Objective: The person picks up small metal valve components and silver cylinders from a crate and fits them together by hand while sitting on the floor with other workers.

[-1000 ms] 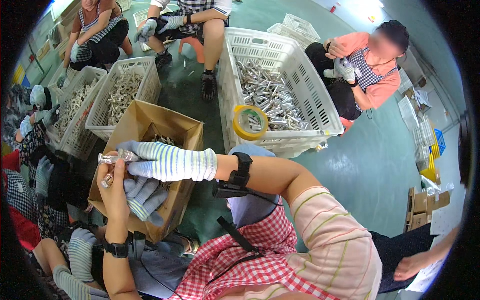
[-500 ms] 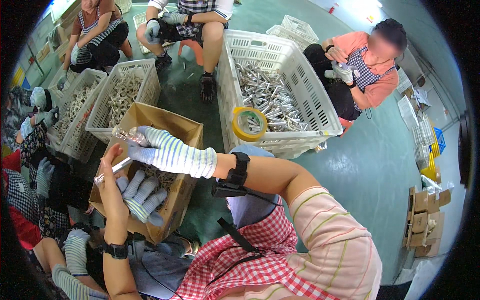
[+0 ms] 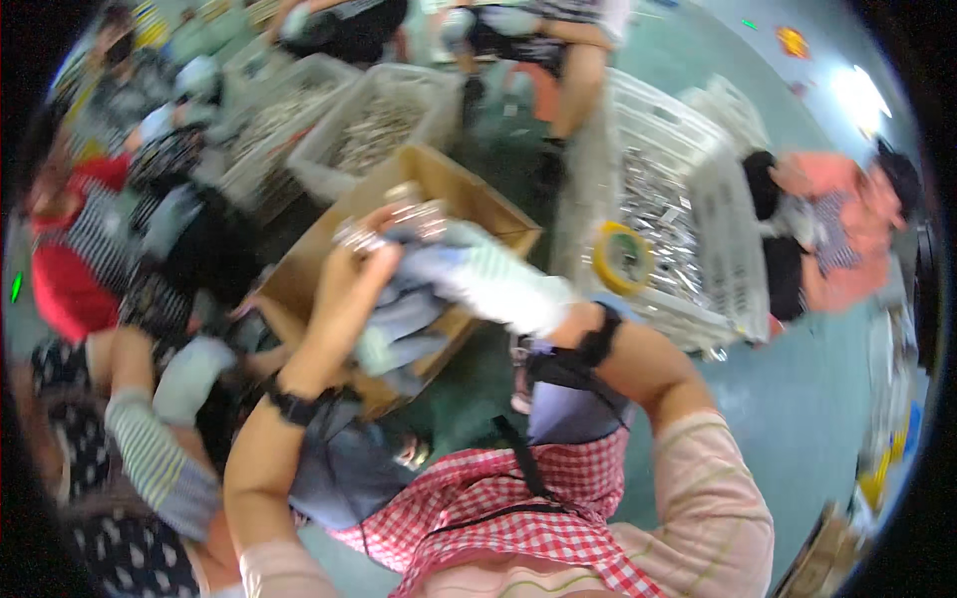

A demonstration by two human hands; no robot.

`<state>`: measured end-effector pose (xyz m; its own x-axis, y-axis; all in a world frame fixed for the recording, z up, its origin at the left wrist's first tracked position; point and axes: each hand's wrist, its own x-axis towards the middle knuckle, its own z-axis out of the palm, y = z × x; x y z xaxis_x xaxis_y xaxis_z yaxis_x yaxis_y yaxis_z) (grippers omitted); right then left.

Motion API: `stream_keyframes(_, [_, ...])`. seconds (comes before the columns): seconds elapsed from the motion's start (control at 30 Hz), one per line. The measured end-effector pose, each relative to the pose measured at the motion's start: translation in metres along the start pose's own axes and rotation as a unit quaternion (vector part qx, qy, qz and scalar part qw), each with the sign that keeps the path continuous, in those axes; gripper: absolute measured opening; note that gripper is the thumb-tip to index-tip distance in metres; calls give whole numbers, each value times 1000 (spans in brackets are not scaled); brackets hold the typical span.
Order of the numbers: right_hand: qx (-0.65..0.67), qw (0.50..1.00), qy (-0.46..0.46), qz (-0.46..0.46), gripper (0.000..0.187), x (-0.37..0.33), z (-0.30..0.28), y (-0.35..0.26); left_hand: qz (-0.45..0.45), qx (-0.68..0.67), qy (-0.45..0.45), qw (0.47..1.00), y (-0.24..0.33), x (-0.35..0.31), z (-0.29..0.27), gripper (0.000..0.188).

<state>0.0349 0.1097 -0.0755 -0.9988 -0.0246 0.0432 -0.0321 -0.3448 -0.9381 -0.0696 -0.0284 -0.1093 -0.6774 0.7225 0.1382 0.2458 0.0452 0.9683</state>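
Note:
My bare left hand (image 3: 351,274) is raised above an open cardboard box (image 3: 498,199), its fingers bent around shiny silver metal tubes (image 3: 357,236). Right beside it, my right hand (image 3: 449,257), in a striped knit glove, is closed on more shiny metal tubes (image 3: 417,214). The two hands meet or nearly meet, and motion blur hides the exact contact. Below them shows another striped grey glove (image 3: 399,334); whether a hand is in it I cannot tell. The box's contents are mostly hidden.
A large white crate (image 3: 738,219) of silver tubes stands right, a yellow tape roll (image 3: 623,259) on its near edge. Two smaller crates (image 3: 424,95) (image 3: 244,179) hold small parts. Co-workers sit around, one in a gloved sleeve (image 3: 164,448) close on my left.
The view has swung, so the box and crates appear farther right. My left hand's fingers, straighter before, are now bent, and both hands are closer together.

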Motion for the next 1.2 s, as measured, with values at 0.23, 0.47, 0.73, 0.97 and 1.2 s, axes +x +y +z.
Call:
stream_keyframes(0.23, [80, 995, 67, 0, 27, 7, -24, 17, 77, -190, 87, 975, 5, 2, -2, 30])
stream_keyframes(0.47, [82, 994, 61, 28, 38, 11, -19, 16, 94, -251, 54, 962, 13, -2, -12, 37])
stream_keyframes(0.73, [69, 995, 8, 70, 46, 9, -20, 19, 111, -341, -59, 932, 20, -6, -19, 32])
stream_keyframes(0.97, [32, 999, 1, 41, 41, 9, -26, 27, 112, -314, -68, 940, 14, -4, -14, 23])
stream_keyframes(1.2, [47, 998, 2, 46, 34, 6, -25, 24, 100, -309, -57, 944, 13, -4, -8, 20])
